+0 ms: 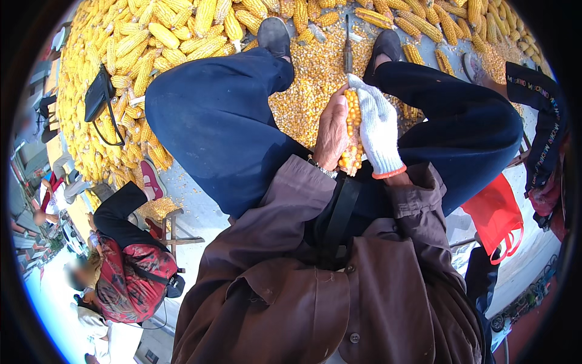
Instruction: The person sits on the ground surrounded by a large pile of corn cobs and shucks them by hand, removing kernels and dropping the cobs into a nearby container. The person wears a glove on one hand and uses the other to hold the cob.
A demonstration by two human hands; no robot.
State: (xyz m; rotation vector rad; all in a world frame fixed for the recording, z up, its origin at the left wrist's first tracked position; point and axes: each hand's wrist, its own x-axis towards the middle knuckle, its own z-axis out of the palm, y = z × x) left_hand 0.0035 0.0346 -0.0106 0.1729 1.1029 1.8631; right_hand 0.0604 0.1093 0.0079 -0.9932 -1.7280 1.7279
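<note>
An ear of dried yellow corn (353,129) with some of its kernels gone is held between my two hands above my lap. My left hand (333,127), bare and with a metal watch band at the wrist, grips the ear from the left. On the ear's right side lies my right hand (378,125), in a white knitted glove with an orange cuff, its fingers closed around the top. Just beyond the glove, a screwdriver-like tool (348,52) with a thin metal shaft points away from me. Loose kernels (304,102) cover the ground between my feet.
A large heap of corn ears (132,45) rises ahead and to the left, with a black bag (97,95) on it. More ears (423,27) lie ahead right. People sit close on both sides. A wooden stool (175,232) stands left, a red bag (495,214) right.
</note>
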